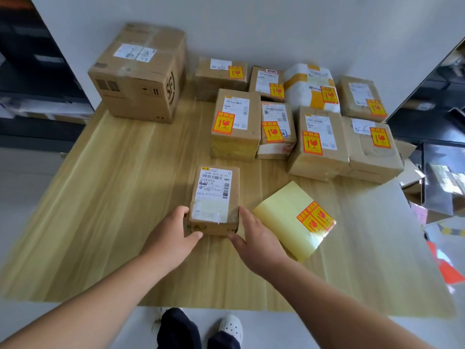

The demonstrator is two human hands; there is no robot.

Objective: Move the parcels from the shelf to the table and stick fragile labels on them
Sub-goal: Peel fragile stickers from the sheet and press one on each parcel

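Near the bench's (100, 197) front edge, my left hand (173, 235) and right hand (256, 243) clasp the unlabelled parcel (216, 195) by its near corners. The right wrist overhangs the label sheet (284, 210) and may drag it askew.

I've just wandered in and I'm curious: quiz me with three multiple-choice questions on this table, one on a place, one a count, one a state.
1. Where does the label sheet lie? A) left of the small parcel B) right of the small parcel C) on top of the small parcel
2. How many fragile labels are on the sheet? A) two B) five C) none
3. The small parcel held by the left hand and right hand: A) bears a fragile label B) bears none C) is torn open
Answers: 1 B, it lies beside the right hand; 2 A, two sit together at its corner; 3 B, no fragile label shows on its top.
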